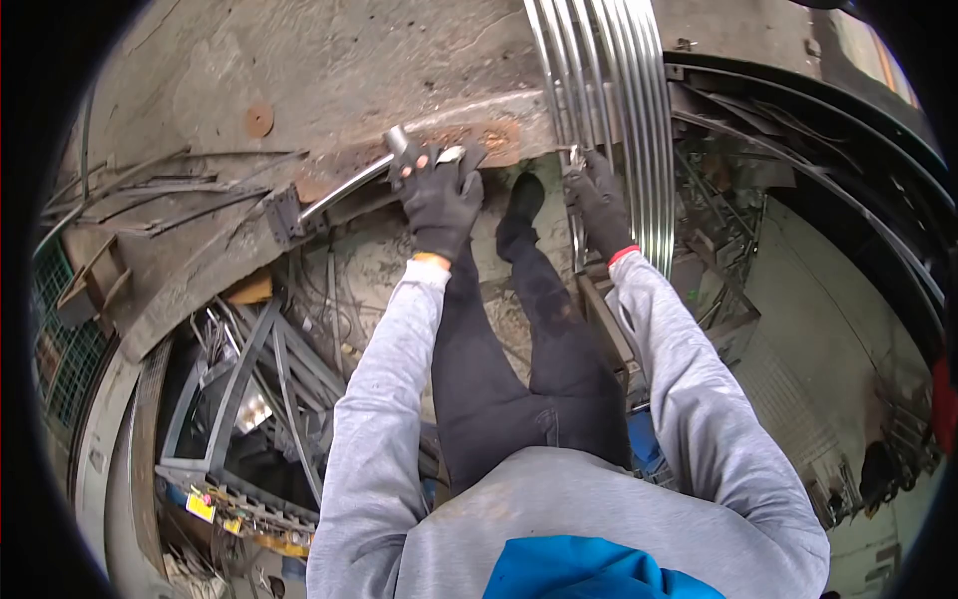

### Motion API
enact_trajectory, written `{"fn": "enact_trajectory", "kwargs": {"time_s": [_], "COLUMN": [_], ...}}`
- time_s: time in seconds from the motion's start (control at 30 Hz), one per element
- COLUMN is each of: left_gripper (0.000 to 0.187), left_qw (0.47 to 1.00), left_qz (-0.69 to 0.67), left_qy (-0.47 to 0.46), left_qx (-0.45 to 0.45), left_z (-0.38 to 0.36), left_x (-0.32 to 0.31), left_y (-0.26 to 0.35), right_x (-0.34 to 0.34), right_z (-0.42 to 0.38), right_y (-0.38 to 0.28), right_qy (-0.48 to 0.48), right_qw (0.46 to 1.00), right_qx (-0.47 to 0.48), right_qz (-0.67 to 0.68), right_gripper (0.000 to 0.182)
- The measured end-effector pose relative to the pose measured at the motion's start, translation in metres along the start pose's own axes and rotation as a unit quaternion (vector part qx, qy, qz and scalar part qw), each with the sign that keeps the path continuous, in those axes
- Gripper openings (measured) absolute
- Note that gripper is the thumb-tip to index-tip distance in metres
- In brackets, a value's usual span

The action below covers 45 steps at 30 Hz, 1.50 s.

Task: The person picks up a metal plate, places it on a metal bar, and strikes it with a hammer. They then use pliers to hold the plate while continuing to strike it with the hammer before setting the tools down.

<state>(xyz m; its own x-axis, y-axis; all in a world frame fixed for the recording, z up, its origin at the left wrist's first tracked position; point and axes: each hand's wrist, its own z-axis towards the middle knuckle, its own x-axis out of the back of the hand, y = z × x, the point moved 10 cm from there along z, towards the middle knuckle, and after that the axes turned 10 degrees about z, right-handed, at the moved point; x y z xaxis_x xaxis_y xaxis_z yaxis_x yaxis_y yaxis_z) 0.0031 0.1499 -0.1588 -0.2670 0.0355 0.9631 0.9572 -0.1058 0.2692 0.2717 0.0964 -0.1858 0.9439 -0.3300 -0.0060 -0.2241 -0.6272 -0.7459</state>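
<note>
My left hand [439, 200], in a dark glove with worn fingertips, lies over the near edge of the worktable. Its fingers curl at the head of a metal hammer [397, 140], whose shiny handle slants down to the left. A small white patch [451, 154] shows at the index finger. My right hand [601, 205], also gloved, is closed around a small metal piece [574, 160] at the left side of a bundle of shiny metal tubes [624, 90]. I cannot tell what kind of piece it is. The tubes run across the table edge toward me.
The worn worktable [329, 70] carries a rusty disc [259, 120] and thin steel bars [170, 200] at the left. Below stand a steel frame [225, 399] and green mesh [70, 319]. Dark curved metal [818, 180] spans the right. My legs are under the table edge.
</note>
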Motion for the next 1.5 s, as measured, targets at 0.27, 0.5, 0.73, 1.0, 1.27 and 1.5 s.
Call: {"fn": "enact_trajectory", "kwargs": {"time_s": [0.27,0.5,0.73,1.0,1.27,1.5], "left_gripper": [0.048,0.050,0.043,0.038,0.040,0.041], "left_qw": [0.995,0.994,0.997,0.997,0.999,0.997], "left_qz": [0.082,0.093,0.062,0.061,0.038,0.019], "left_qy": [-0.028,0.009,-0.009,0.009,-0.029,-0.069], "left_qx": [-0.056,-0.065,-0.049,-0.056,-0.015,0.011], "left_z": [0.027,0.020,0.018,0.025,0.020,0.017], "left_x": [-0.024,-0.043,-0.054,-0.040,-0.059,-0.069], "left_y": [0.019,0.010,0.003,0.008,0.001,-0.003], "right_x": [-0.027,-0.066,-0.080,-0.089,-0.095,-0.097], "right_z": [0.029,0.045,0.053,0.055,0.058,0.058], "right_y": [-0.002,-0.002,0.007,0.011,0.007,0.005], "right_qy": [-0.068,-0.095,-0.118,-0.149,-0.115,-0.113], "right_qw": [0.964,0.959,0.943,0.940,0.913,0.907], "right_qx": [0.139,0.136,0.135,0.126,0.138,0.164], "right_qz": [-0.216,-0.228,-0.281,-0.279,-0.367,-0.372], "right_gripper": [0.058,0.066,0.074,0.074,0.073,0.076]}}
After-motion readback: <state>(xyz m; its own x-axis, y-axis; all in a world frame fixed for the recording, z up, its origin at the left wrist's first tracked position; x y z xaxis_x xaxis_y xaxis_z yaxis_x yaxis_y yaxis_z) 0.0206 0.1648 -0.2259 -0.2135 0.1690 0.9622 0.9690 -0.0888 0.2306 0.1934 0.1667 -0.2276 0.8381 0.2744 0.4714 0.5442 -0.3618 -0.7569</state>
